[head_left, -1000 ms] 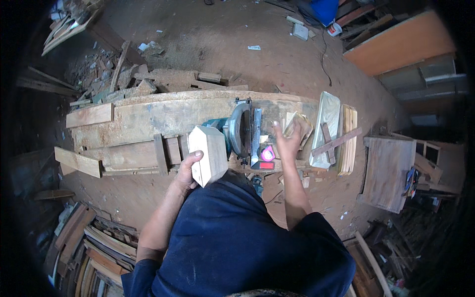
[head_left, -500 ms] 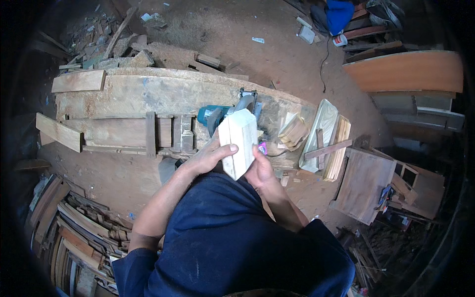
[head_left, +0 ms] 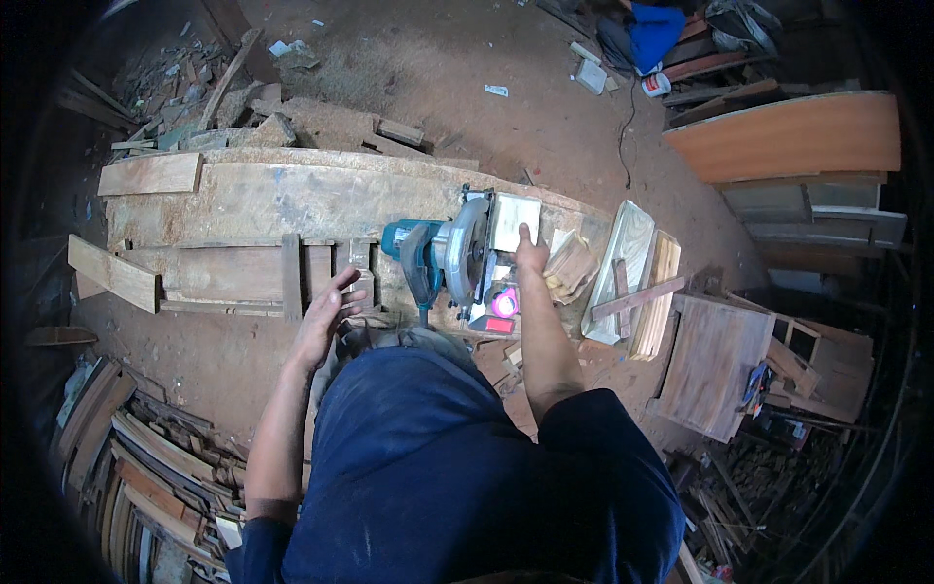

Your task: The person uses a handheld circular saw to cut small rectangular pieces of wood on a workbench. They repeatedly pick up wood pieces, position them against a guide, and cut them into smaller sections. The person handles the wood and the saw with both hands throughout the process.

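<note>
A: Where is the wooden block (head_left: 514,222) at this moment?

B: It is just to the right of the circular saw (head_left: 428,255), over the far part of the workbench (head_left: 360,200). I cannot tell if it rests fully on the bench surface.

A: And how is the right hand (head_left: 530,255)?

B: It is clamped on the block, at the near right corner. The thumb lies on the upper face; the other fingers are mostly hidden.

A: What does the left hand (head_left: 329,310) do?

B: It holds nothing. Its fingers are apart and a little bent, and it is near the small wooden pieces (head_left: 362,282) on the near side of the bench. I cannot tell if it touches them.

A: Please describe the saw also.

B: It has a teal body and a grey round guard, and it stands between the two hands.

A: What is closer to the person than the block?

B: A pink tape measure (head_left: 504,303), and just beside it a red flat piece (head_left: 498,326).

A: And to the right of the hand?

B: Some pale wood offcuts (head_left: 572,268) are near the wrist. Further right there is a wide pale board (head_left: 623,243), with a narrow brown strip (head_left: 637,297) lying across it.
</note>
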